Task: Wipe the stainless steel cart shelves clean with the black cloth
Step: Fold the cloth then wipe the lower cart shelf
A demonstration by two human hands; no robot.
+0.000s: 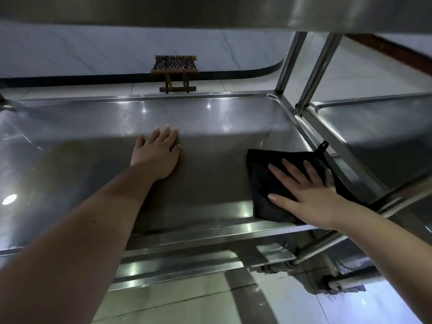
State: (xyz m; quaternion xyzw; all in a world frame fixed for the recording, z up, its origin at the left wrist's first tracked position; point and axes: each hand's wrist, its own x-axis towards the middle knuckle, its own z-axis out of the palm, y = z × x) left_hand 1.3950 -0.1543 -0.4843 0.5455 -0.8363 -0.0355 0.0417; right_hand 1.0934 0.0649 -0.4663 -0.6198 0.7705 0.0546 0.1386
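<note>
One view: head cam, wide-angle, strong edge bending. Sits below the upper shelf point(210, 10), which fills the frame at 12 o'clock. Faces forward and down onto the cart shelf point(210, 118), close in. Floor and wooden stool point(174, 73) beyond at 12, neighbouring cart point(374, 127) at 2.

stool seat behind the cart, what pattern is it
The stool seat is dark woven webbing with small light flecks, on a brown wooden frame. It shows only in the head view.

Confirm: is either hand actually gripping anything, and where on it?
Nothing is gripped. The right hand lies flat, fingers straight, pressing the middle of the black cloth onto the shelf; the left hand rests flat on bare steel.
</note>
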